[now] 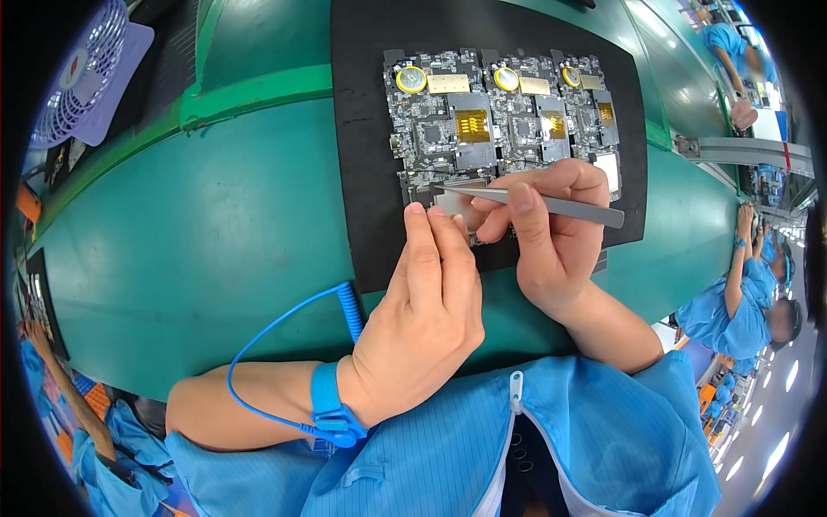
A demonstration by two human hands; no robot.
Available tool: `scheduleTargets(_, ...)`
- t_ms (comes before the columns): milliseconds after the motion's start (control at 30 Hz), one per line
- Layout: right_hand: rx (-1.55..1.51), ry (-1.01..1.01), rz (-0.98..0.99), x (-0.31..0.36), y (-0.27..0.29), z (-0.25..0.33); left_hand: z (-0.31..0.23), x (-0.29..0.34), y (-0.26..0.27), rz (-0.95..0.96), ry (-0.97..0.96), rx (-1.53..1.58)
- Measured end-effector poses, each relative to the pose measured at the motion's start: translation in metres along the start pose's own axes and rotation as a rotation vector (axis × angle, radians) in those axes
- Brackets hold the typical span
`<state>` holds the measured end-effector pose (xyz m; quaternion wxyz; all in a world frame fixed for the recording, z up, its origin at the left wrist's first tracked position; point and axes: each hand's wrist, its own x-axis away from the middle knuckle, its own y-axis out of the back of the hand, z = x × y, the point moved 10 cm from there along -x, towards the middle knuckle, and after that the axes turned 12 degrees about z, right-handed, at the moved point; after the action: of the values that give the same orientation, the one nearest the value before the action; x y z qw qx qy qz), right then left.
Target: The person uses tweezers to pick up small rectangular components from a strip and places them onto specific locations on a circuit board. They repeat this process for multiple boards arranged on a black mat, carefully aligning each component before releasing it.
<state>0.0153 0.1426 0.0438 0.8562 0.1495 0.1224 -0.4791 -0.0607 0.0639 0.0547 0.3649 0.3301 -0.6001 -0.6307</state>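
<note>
Grey tweezers (590,212) are held in the right hand (556,263), thumb on one side and bent fingers on the other, the grip closed firmly round the shank. They lie low and slant leftward, tip over the near part of the left circuit board (435,142), beside a silvery plate (458,208); the flat angle presumably gives control over small parts. Whether the points are parted or have hold of anything cannot be told.

The left hand (424,319) has two fingers almost straight, tips together at that board's near-left corner, apparently to steady it. Its thumb is largely hidden, so whether anything is pinched there cannot be determined.

The left board lies nearest the left edge of a black mat (366,172). The middle circuit board (523,129) and right circuit board (594,112) continue the row toward the mat's right edge, each with its yellow-rimmed coin cell toward the far edge; the common orientation suggests repeat handling. The hands cover the near ends of the left and middle boards.

A blue wrist strap (327,392) with a coiled cord (349,312) is worn on the left wrist, probably against static; the cord's far end is not traceable.

The mat rests on a green counter (215,224). At its far-left corner a purple fan (90,73) is cut by the lens rim. Co-workers at both sides are small and distorted.
</note>
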Motion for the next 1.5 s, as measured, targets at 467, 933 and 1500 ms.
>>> scheduleTargets(467, 0.429, 0.216, 0.127, -0.001, -0.017, 0.021, 0.0, 0.001, 0.001, -0.059, -0.004, -0.065)
scheduleTargets(933, -0.232, -0.314, -0.384, 0.051, 0.178, 0.009, 0.115, 0.013, 0.037, -0.225, 0.294, 0.541)
scheduleTargets(1500, 0.124, -0.953, -0.383, 0.194, 0.316, 0.013, 0.046, -0.064, 0.017, 0.318, 0.3, 1.535)
